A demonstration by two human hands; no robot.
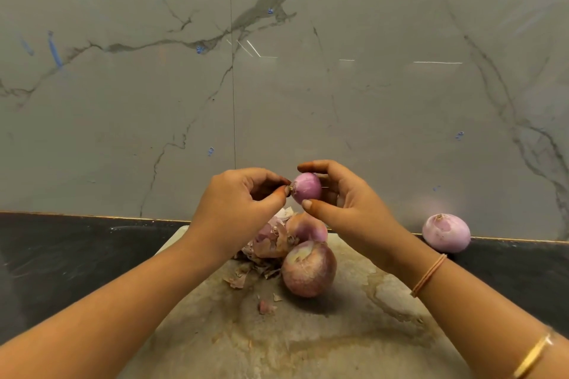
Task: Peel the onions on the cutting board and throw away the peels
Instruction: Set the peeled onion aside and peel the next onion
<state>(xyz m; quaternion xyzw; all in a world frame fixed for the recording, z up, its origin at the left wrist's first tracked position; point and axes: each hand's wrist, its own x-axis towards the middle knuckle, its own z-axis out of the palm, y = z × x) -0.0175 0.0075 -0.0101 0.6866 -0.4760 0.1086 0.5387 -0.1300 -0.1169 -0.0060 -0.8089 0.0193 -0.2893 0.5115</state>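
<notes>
My right hand (341, 200) holds a small peeled purple onion (305, 188) in the air above the cutting board (308, 335), fingers curled round it. My left hand (237, 203) pinches the onion's left tip between thumb and fingertips. On the board below lie two unpeeled onions, a larger one (308, 268) in front and another (304, 226) behind it. A heap of dry peels (264, 243) lies to their left, partly hidden by my left hand. Small peel scraps (266, 306) lie nearer to me.
A peeled pale purple onion (445, 232) rests on the dark countertop (61, 255) at the right, against the marble wall (277, 71). The stained board has wet marks on its right side.
</notes>
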